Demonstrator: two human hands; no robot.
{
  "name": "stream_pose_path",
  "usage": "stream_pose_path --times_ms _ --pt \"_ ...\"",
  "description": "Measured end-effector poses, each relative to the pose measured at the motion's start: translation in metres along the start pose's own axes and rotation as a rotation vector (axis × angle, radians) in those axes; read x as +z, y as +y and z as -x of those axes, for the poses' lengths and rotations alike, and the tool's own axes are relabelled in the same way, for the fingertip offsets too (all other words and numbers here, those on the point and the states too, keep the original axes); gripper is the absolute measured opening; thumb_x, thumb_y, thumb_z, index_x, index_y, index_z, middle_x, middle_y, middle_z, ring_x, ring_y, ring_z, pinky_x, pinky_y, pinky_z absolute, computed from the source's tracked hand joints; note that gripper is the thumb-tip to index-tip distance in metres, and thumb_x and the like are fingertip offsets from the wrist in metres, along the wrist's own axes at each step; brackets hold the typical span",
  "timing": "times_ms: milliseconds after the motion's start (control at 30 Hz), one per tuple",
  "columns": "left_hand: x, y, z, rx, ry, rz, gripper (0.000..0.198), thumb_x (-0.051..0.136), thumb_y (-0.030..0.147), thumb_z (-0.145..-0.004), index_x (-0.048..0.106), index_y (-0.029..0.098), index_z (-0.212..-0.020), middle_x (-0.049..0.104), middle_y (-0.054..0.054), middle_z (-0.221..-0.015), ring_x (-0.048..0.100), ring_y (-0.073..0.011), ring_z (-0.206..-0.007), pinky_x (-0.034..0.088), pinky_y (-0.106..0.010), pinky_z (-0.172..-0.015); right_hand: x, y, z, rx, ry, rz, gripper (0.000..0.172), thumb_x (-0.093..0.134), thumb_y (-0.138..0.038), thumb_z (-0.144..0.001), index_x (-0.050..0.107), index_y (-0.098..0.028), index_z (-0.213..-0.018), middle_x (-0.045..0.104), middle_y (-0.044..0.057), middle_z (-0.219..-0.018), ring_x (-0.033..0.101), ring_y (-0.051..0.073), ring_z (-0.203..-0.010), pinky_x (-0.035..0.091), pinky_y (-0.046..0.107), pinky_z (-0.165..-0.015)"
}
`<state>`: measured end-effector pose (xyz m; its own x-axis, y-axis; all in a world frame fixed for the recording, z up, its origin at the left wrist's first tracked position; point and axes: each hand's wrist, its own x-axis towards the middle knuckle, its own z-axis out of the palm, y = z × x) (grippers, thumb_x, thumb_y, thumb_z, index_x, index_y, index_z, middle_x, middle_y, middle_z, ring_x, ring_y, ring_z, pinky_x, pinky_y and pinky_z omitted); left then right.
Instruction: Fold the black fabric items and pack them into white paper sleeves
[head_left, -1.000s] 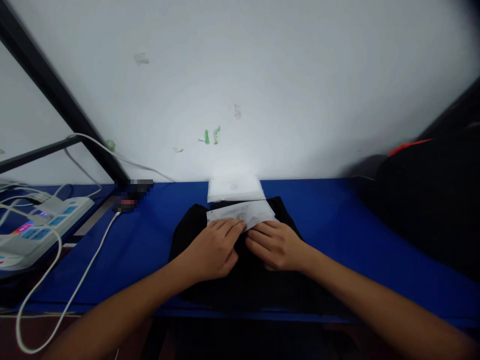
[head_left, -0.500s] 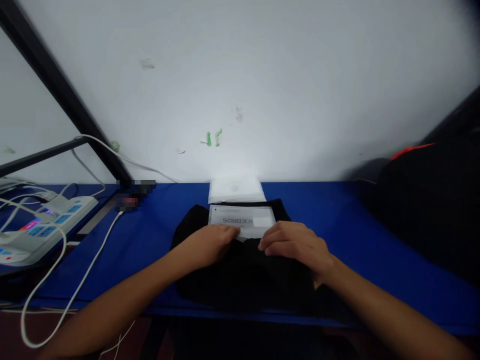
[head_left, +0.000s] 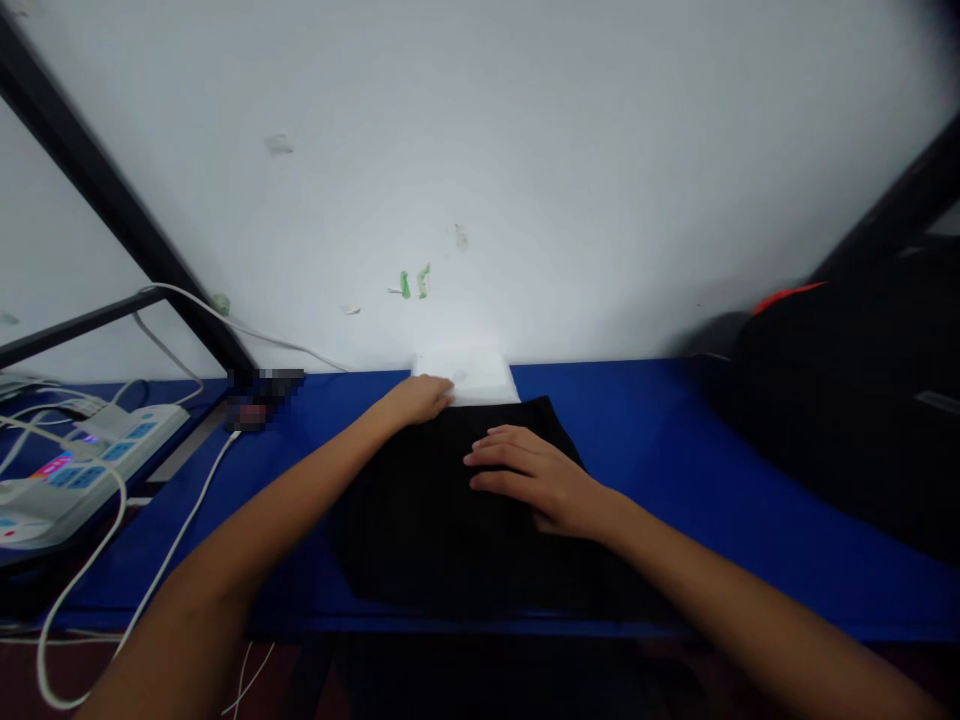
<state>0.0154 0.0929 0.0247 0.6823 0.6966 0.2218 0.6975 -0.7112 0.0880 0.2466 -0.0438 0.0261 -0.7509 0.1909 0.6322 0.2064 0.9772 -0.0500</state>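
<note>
A black folded cloth (head_left: pixel 442 520), perhaps a garment, lies on the blue table in front of me. My left hand (head_left: pixel 421 400) is at its far left edge, fingers curled together on the black fabric. Just behind the cloth a white flat packet (head_left: pixel 472 372) rests against the foot of the wall, close to my left fingertips. My right hand (head_left: pixel 536 475) lies over the right half of the cloth, palm down with fingers spread. The printed white card is hidden, with black fabric where it showed.
On the left stands a white power strip (head_left: pixel 112 465) with plugged-in cables, near a black metal frame (head_left: pixel 120 205). A white cable (head_left: pixel 191 520) runs over the table (head_left: pixel 645 400). A large black bag-like object (head_left: pixel 847 400) with a red edge sits at the right.
Black fabric now covers the printed white card. My left hand has moved away from me to the cloth's far edge; my right hand has shifted left and its fingers have spread.
</note>
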Motion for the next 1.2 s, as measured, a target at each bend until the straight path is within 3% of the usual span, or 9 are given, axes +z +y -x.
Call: stream_pose_path --times_ms 133,200,267,367,467,600,867,1033,1200 --pt "0.003 0.011 0.008 -0.06 -0.058 0.008 0.044 0.052 0.044 -0.094 0.057 0.011 -0.122 0.06 -0.021 -0.13 0.058 -0.0317 -0.12 0.049 -0.045 -0.096 -0.003 0.003 0.001 0.054 -0.037 0.022 0.036 0.044 -0.01 -0.085 0.06 -0.015 -0.117 0.06 0.015 -0.125 0.051 0.026 -0.12 0.045 0.05 -0.1" --pt "-0.006 0.03 0.022 -0.068 -0.024 0.062 0.047 0.038 0.044 -0.101 0.048 0.011 -0.133 0.049 -0.023 -0.142 0.047 -0.0321 -0.132 0.042 -0.05 -0.104 -0.004 0.001 0.001 0.086 -0.055 0.053 0.038 0.044 -0.007 -0.085 0.06 -0.014 -0.119 0.058 0.016 -0.127 0.05 0.026 -0.12 0.047 0.049 -0.098" --pt "-0.016 0.056 0.039 0.03 0.027 0.326 0.048 0.038 0.044 -0.101 0.039 0.016 -0.14 0.047 -0.018 -0.145 0.046 -0.0276 -0.134 0.043 -0.046 -0.106 -0.002 -0.001 0.001 0.111 -0.038 0.09 0.038 0.045 -0.007 -0.087 0.059 -0.014 -0.121 0.056 0.018 -0.129 0.05 0.027 -0.122 0.049 0.049 -0.096" --pt "-0.027 0.093 0.064 0.188 0.006 0.559 0.087 0.069 0.05 -0.082 0.021 0.017 -0.148 0.042 -0.02 -0.147 0.046 -0.0314 -0.133 0.047 -0.045 -0.104 0.0 -0.003 0.003 0.149 0.022 0.106 0.043 0.045 -0.008 -0.088 0.054 -0.014 -0.129 0.049 0.02 -0.137 0.046 0.029 -0.128 0.052 0.049 -0.093" --pt "-0.034 0.107 0.082 0.122 0.083 0.582 0.083 0.074 0.038 -0.078 0.028 0.021 -0.145 0.048 -0.017 -0.139 0.05 -0.0309 -0.127 0.046 -0.049 -0.104 -0.006 -0.003 0.006 0.226 0.035 0.083 0.052 0.043 -0.004 -0.086 0.047 -0.018 -0.136 0.045 0.018 -0.141 0.05 0.027 -0.126 0.054 0.045 -0.091" --pt "-0.05 0.087 0.104 0.024 0.116 0.59 0.076 0.071 0.034 -0.078 0.031 0.026 -0.143 0.05 -0.011 -0.133 0.05 -0.0291 -0.124 0.041 -0.051 -0.107 -0.026 0.002 0.013 0.287 -0.063 -0.005 0.048 0.043 0.0 -0.082 0.052 -0.021 -0.125 0.047 0.015 -0.14 0.052 0.025 -0.123 0.053 0.043 -0.093" --pt "-0.046 0.069 0.131 -0.132 -0.203 0.363 0.059 0.074 0.049 -0.076 0.053 0.023 -0.125 0.051 -0.011 -0.135 0.044 -0.0314 -0.129 0.037 -0.05 -0.109 -0.037 0.008 0.028 0.364 -0.207 -0.098 0.039 0.043 0.005 -0.067 0.052 -0.021 -0.095 0.056 0.012 -0.124 0.054 0.024 -0.116 0.051 0.041 -0.09" --pt "-0.051 0.054 0.138 -0.184 -0.097 0.516 0.017 0.055 0.036 -0.092 0.058 0.024 -0.102 0.06 -0.006 -0.127 0.056 -0.0225 -0.117 0.043 -0.042 -0.102 -0.049 0.007 0.046 0.448 -0.166 -0.102 0.023 0.048 -0.004 -0.079 0.051 -0.022 -0.093 0.059 0.011 -0.118 0.057 0.022 -0.109 0.053 0.038 -0.085" --pt "-0.068 0.032 0.151 -0.254 -0.121 0.596 0.019 0.051 0.027 -0.085 0.055 0.022 -0.103 0.063 -0.006 -0.121 0.058 -0.0217 -0.113 0.044 -0.042 -0.099 -0.05 0.006 0.069 0.541 -0.322 -0.09 0.037 0.04 0.002 -0.077 0.059 -0.022 -0.097 0.057 0.009 -0.129 0.055 0.022 -0.12 0.051 0.041 -0.095"
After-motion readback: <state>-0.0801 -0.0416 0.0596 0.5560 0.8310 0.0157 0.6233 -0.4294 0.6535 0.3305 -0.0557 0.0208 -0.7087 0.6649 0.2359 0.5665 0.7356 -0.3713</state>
